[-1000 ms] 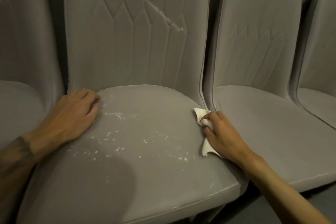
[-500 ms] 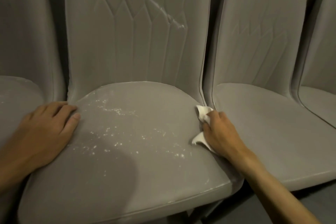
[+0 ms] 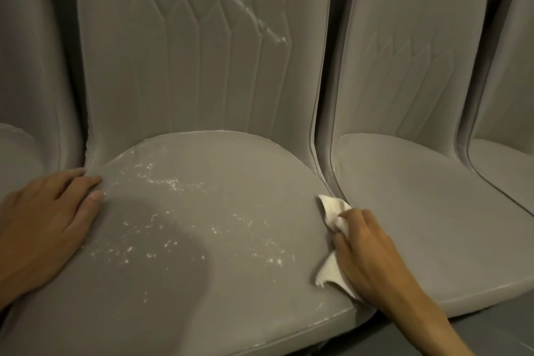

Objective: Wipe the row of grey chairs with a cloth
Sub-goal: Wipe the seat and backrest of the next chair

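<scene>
Barely shifted, cloth (image 3: 333, 210) is gripped by right hand (image 3: 371, 251) at seat (image 3: 237, 292) edge, left hand (image 3: 49, 225) laid flat; specks (image 3: 170, 180) must be swept next

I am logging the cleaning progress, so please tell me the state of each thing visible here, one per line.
Middle chair seat: dirty, white flecks scattered across it.
Middle chair backrest: marked by a white diagonal streak.
Cloth: crumpled, held at the seat's right edge.
Right hand: grips the cloth.
Left hand: flat, fingers straight, resting on the seat's left edge.
Right chair seat: no flecks visible.
</scene>
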Motion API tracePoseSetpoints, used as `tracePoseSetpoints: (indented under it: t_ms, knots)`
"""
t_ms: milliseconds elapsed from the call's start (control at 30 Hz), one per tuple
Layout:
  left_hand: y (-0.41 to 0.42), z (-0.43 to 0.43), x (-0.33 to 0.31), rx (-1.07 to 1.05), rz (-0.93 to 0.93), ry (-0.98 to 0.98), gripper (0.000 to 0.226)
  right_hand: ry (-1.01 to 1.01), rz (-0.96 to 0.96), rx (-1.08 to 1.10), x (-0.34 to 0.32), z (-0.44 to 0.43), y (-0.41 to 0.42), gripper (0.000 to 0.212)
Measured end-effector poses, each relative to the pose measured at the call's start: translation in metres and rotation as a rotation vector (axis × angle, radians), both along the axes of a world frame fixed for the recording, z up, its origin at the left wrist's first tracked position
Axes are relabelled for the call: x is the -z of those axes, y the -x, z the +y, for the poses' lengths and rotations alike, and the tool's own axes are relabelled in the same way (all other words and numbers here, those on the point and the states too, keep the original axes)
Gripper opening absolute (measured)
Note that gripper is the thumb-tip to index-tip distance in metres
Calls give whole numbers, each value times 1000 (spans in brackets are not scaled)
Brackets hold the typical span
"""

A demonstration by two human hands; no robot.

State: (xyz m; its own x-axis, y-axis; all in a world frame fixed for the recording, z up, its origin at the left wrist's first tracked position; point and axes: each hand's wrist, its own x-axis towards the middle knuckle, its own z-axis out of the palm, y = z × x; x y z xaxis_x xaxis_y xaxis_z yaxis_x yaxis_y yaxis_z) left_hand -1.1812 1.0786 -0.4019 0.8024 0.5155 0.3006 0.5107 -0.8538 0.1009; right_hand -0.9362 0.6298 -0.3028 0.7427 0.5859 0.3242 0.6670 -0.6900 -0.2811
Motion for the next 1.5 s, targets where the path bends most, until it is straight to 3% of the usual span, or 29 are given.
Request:
tracePoseSetpoints:
  t_ms: [100,267,367,533,700,900,1100,1300,1400,1500]
  knots:
    - [-2,-7,-9,-19,26,48,54,10,-38,1,2,13,-18,11]
    - [-9,-29,-38,46,58,-6,53,34,118,101,-7,81,-67,30]
    - [-11,-37,-43,-9,37,37,65,47,86,142,-1,49,-40,26]
    - [-17,-42,-42,-45,24,34,66,-18,-16,166,6,-17,37,11]
    - [-16,-53,-50,-39,-20,75,63,-36,-56,162,3,19,69,13]
    - [-17,-61,-51,-44,-156,205,60,-45,32,-74,3,53,85,21]
    - [-10,-75,-69,-55,-118,244,60,-63,31,251,-10,36,67,20]
    - [-11,-77,-71,-36,-131,212,69,-63,11,-109,5,66,95,17]
    - [-10,-78,-75,-41,-113,205,68,-41,1,26,0,41,56,17]
    - [-10,-74,-76,32,54,189,71,-61,-20,233,-4,27,32,20]
